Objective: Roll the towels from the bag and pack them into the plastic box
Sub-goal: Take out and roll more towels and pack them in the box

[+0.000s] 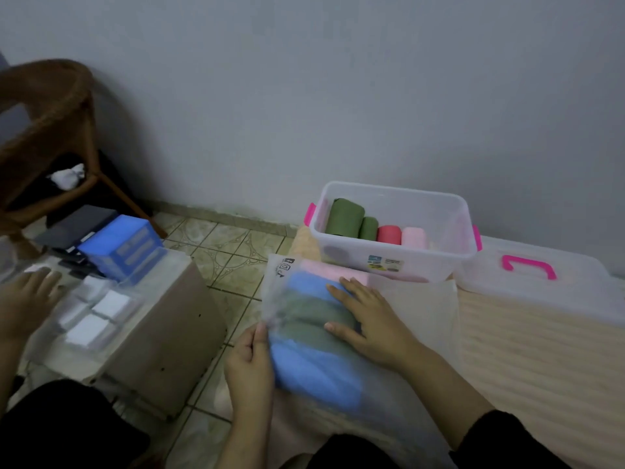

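A translucent plastic bag lies on the cream bedding in front of me. Folded towels show through it: blue, green and pink. My left hand pinches the bag's left edge between thumb and fingers. Resting flat on top of the bag, over the green towel, is my right hand, its fingers straight. Behind the bag stands the clear plastic box with pink latches. It holds rolled towels side by side: two green, one red and one pink.
The box's clear lid with a pink handle lies to the right on the bedding. A cardboard box with white packets and a blue drawer unit sits left. A wicker chair stands far left. A blurred hand or foot shows at the left edge.
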